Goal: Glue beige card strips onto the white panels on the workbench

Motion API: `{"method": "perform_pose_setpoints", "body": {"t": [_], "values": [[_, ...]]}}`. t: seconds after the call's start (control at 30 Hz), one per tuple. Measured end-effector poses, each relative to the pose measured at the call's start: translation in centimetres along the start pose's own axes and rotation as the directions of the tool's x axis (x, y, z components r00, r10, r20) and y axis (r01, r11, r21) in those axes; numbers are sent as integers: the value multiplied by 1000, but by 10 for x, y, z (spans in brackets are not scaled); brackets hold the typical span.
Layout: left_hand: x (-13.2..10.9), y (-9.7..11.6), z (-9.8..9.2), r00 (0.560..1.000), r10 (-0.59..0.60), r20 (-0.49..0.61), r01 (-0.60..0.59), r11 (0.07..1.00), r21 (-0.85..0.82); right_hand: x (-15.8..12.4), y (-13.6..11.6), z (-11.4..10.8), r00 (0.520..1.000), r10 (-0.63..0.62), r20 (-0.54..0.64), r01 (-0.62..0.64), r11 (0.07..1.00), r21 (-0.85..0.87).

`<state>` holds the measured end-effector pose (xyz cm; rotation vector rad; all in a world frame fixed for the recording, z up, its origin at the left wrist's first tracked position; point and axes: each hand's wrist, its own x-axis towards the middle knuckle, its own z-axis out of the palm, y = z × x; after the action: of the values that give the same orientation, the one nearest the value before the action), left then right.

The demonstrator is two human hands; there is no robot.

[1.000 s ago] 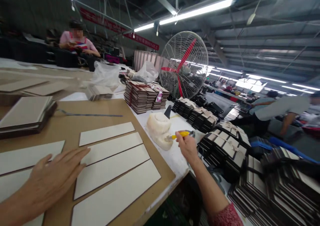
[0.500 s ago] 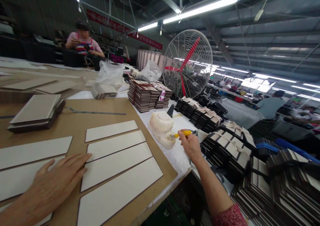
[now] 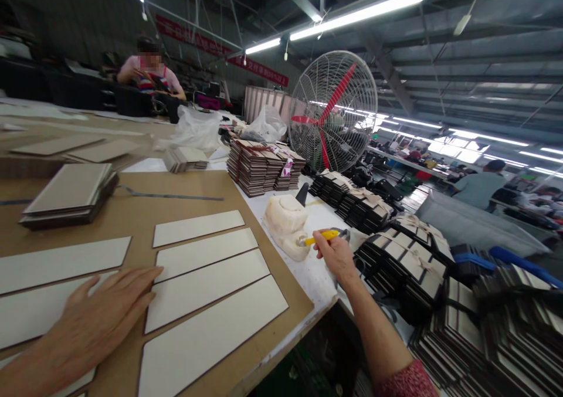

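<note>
My right hand (image 3: 335, 256) is closed around a brush with a yellow handle (image 3: 324, 237). The brush's tip rests in the mouth of a whitish, coated glue container (image 3: 284, 221) on the white-covered part of the table. My left hand (image 3: 109, 309) lies flat, fingers stretched out, between two groups of pale panels. Its fingertips reach the left ends of the tapered white panels (image 3: 211, 285) laid in a row on the brown board (image 3: 281, 326). Under and beside that hand are more pale panels (image 3: 57, 266), partly covered by it.
A small stack of panels (image 3: 68, 194) and a grey strip (image 3: 176, 196) lie farther back on the board. Bundled stacks (image 3: 253, 165) stand behind the container. Dark-edged bundles (image 3: 404, 262) line the right side. A large caged fan (image 3: 333, 112) stands beyond; a co-worker (image 3: 152, 77) sits far left.
The view has shifted very slightly. My right hand keeps the brush at the container's mouth, with its bristles a little less visible, and my left hand stays flat in place.
</note>
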<state>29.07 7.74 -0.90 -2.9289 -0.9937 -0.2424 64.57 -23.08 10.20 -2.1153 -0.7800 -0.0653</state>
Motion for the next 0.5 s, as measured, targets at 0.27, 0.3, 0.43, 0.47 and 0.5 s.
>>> {"method": "perform_pose_setpoints", "body": {"t": [0.27, 0.3, 0.43, 0.47, 0.5], "values": [[-5, 7, -12, 1000, 31, 6, -30, 996, -81, 3, -3, -3, 998, -51, 34, 52, 998, -26], [-6, 8, -15, 999, 35, 12, -34, 995, -92, 2, -3, -3, 998, -56, 37, 56, 998, -23], [-8, 16, -29, 998, 29, 60, -20, 990, -137, 2, 0, -5, 997, -52, 56, 52, 999, 3], [-9, 17, -31, 997, 26, 67, -16, 989, -149, 1, 0, -6, 998, -41, 49, 40, 999, 11], [-9, 18, -34, 997, 27, 69, -15, 986, -163, 1, 1, -7, 999, -28, 43, 27, 999, 18]]}}
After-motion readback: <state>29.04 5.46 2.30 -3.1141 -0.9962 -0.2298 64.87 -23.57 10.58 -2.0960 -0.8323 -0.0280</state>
